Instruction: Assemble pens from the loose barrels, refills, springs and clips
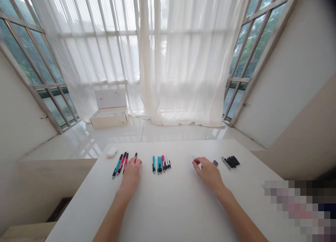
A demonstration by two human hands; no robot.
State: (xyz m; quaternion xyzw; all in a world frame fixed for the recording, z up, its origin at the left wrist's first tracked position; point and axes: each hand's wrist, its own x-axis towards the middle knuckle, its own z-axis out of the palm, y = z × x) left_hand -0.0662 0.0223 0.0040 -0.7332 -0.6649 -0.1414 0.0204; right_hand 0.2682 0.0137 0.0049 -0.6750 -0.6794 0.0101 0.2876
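My left hand [132, 171] is at the left of the table, its fingers closed around a pen [135, 154] whose black tip end sticks out beyond them. Beside it lie a teal pen [117, 166] and a few red-and-black pens [121, 163]. My right hand [208, 172] has thumb and forefinger drawn together at some thin pale pieces [193, 157]; whether it grips any of them is hidden. Close to that hand are small dark grey parts [215, 163]. Between the hands, several teal, red and white pen barrels [158, 164] form a row.
Black tube-like pieces [232, 161] and light grey pieces [225, 163] lie at the right of the white table [168, 207]. A white rounded case [112, 152] sits at the far left corner. Behind, an open box [109, 120] stands on the sill by the curtain [183, 77].
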